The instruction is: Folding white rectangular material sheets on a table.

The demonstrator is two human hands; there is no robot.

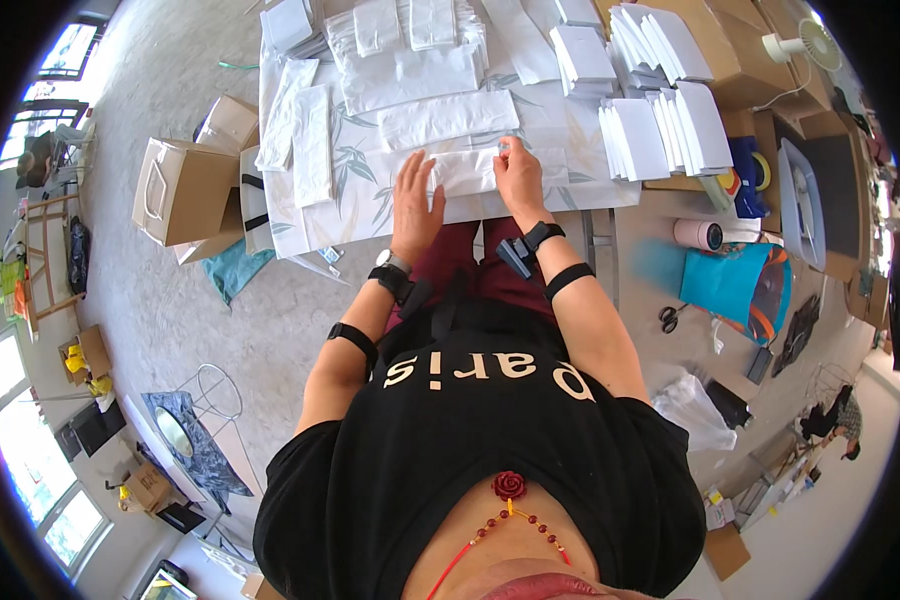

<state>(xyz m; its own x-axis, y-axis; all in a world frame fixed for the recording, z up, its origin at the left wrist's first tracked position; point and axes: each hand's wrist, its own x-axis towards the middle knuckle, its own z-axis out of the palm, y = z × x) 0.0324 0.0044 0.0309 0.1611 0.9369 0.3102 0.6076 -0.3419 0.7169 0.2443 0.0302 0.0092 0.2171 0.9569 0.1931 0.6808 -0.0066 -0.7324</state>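
Note:
A flat white strip (463, 173) of thin, slightly wrinkled material, possibly a plastic sleeve, lies near the front edge of the table between my hands. At its left end rests my left hand (416, 208), fingers stretched out and apart. My right hand (520, 185) is closed at the strip's right end, thumb and forefinger pinched at its upper edge. Just beyond lies a longer white strip (448, 120). Two more narrow white strips (313, 145) lie to the left, and a wide pile of white sheets (410, 80) is farther back.
Stacks of folded white pieces (625, 140) stand on the table's right side, over a leaf-patterned cover (360, 215). Cardboard boxes (185, 190) sit on the floor at left. On the right are a pink cylinder (697, 234), a blue bag (725, 285), scissors (670, 318) and a fan (805, 45).

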